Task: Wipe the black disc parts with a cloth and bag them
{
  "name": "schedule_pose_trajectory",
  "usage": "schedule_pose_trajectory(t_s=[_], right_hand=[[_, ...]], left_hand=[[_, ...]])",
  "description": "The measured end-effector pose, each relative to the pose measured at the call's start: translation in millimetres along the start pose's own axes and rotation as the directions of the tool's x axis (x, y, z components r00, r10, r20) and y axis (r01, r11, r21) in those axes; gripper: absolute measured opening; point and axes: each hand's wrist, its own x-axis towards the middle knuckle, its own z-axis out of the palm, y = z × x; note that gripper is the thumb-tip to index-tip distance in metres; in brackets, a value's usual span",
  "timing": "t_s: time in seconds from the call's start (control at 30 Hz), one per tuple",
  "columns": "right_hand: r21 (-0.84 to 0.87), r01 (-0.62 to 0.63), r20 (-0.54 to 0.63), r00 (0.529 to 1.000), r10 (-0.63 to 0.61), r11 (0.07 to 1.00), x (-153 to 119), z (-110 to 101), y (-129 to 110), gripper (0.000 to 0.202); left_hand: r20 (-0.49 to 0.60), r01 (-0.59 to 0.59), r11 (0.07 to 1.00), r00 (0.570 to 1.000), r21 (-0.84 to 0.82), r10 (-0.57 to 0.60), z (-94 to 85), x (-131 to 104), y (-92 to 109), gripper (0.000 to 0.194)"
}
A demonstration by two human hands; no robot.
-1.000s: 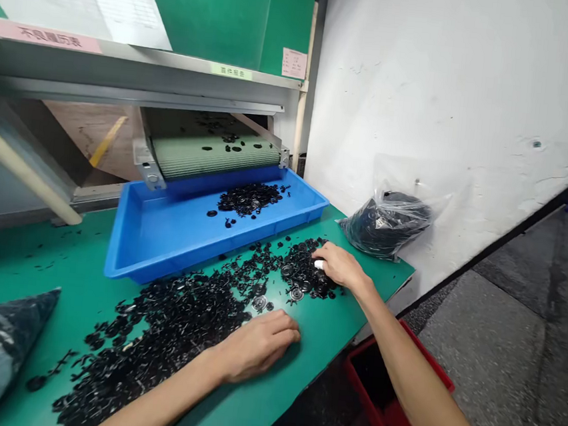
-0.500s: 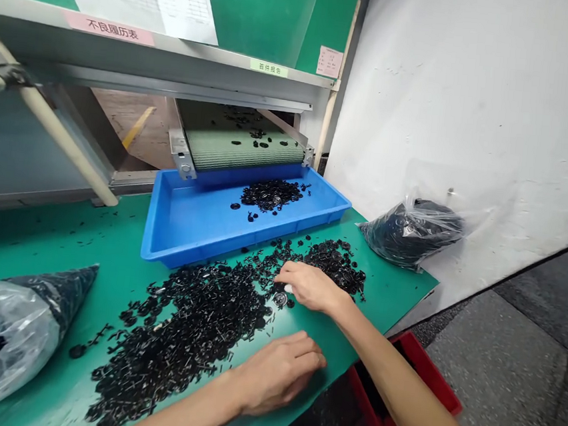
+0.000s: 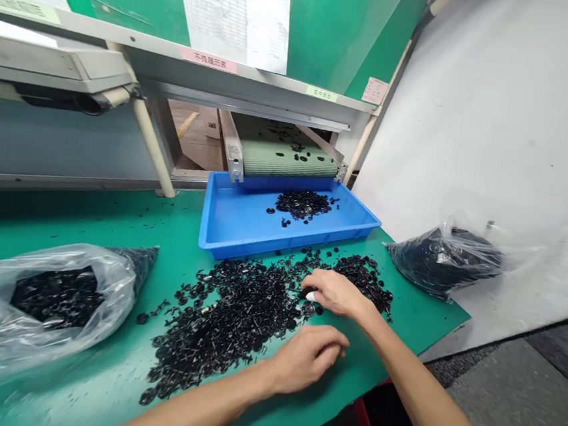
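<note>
A long heap of small black plastic parts (image 3: pixel 234 315), thin pins and round discs mixed, lies on the green tabletop (image 3: pixel 172 222). My right hand (image 3: pixel 334 291) is at the heap's right part, fingers bent down around a dark part, which is partly hidden. Something white shows at its thumb tip; I cannot tell whether it is a cover. A larger round black disc (image 3: pixel 308 308) lies just below those fingers. Nearer the table's front edge, my left hand (image 3: pixel 306 354) is curled with thumb and forefinger close together; anything inside is hidden.
A blue tray (image 3: pixel 281 243) with black parts sits under the end of a green conveyor belt (image 3: pixel 288 166). An open plastic bag (image 3: pixel 113 317) of black parts lies left, another filled bag (image 3: pixel 440 258) at the right by the wall. A red crate (image 3: pixel 367 425) is below the table edge.
The view has swung left, so everything appears farther right. My left hand has turned, showing more of its thumb and forefinger. My right hand stays at the heap.
</note>
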Motion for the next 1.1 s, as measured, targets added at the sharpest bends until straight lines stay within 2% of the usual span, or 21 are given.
schedule_pose_trajectory(t_s=[0.1, 0.2, 0.27, 0.33, 0.4, 0.47, 0.57, 0.63, 0.8, 0.93, 1.1], right_hand=[[0.135, -0.071, -0.13, 0.988, 0.089, 0.988, -9, 5, 2, 0.017], [0.305, -0.136, -0.211, 0.955, 0.206, 0.943, -25, 17, -2, 0.029], [0.527, -0.137, -0.255, 0.916, 0.31, 0.839, -38, 26, -7, 0.036], [0.717, -0.102, -0.27, 0.871, 0.41, 0.689, -50, 34, -14, 0.035], [0.782, -0.074, -0.285, 0.84, 0.461, 0.619, -63, 38, -20, 0.033], [0.752, -0.075, -0.307, 0.839, 0.45, 0.655, -73, 40, -24, 0.036], [0.594, -0.094, -0.342, 0.87, 0.356, 0.799, -86, 35, -29, 0.037], [0.508, -0.115, -0.341, 0.883, 0.322, 0.854, -92, 30, -31, 0.036], [0.531, -0.141, -0.273, 0.905, 0.326, 0.836, -100, 26, -34, 0.035], [0.521, -0.084, -0.262, 0.932, 0.252, 0.85, -103, 39, -37, 0.034], [0.518, -0.055, -0.25, 0.944, 0.213, 0.853, -101, 51, -46, 0.033]], left_hand=[[-0.162, 0.124, 0.974, 0.974, -0.191, -0.156, 2.7, 3, -1, 0.014], [-0.275, 0.171, 0.915, 0.919, -0.366, -0.282, 5.0, 7, -4, 0.016], [-0.301, 0.186, 0.879, 0.891, -0.439, -0.339, 5.8, 9, -4, 0.021], [-0.296, 0.203, 0.852, 0.878, -0.483, -0.377, 6.3, 10, -4, 0.026], [-0.27, 0.227, 0.832, 0.875, -0.505, -0.403, 6.4, 9, -3, 0.028], [-0.223, 0.262, 0.819, 0.88, -0.51, -0.42, 6.0, 9, -2, 0.03], [-0.131, 0.321, 0.81, 0.892, -0.491, -0.433, 3.4, 8, 0, 0.032], [-0.071, 0.36, 0.809, 0.895, -0.465, -0.44, 0.0, 7, 1, 0.032], [0.041, 0.441, 0.818, 0.887, -0.368, -0.46, -9.7, -1, 4, 0.034], [0.031, 0.453, 0.823, 0.881, -0.343, -0.473, -9.0, -13, 6, 0.034], [-0.083, 0.465, 0.84, 0.86, -0.278, -0.504, -2.3, -24, 8, 0.04]])
